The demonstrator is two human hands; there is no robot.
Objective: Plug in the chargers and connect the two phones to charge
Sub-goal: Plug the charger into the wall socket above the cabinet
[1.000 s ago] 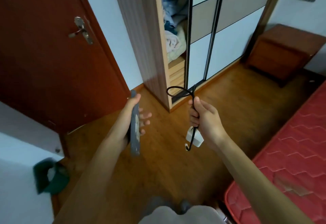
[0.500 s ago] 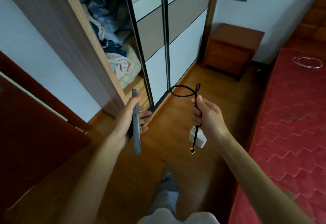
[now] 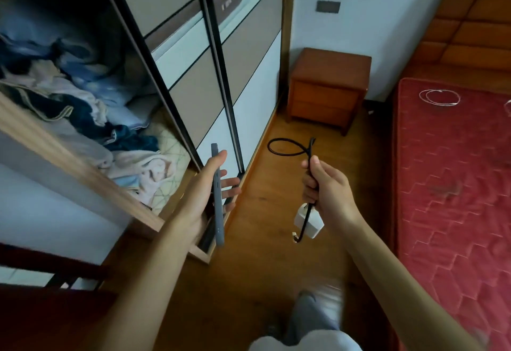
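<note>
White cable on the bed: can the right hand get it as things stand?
Probably not yet. The right hand grips the black cable and charger, and the white cable lies far up the bed, well beyond that hand. Nothing blocks the way, though.

Dim, bluish indoor light; wide-angle bend at edges; motion blur on wardrobe (image 3: 69, 107) and knee (image 3: 318, 312) (bottom edge worst).

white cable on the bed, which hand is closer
Right. The right hand, gripping a black cable, is nearer the bed with the white cable; the left hand, holding the phone, is by the wardrobe.
</note>
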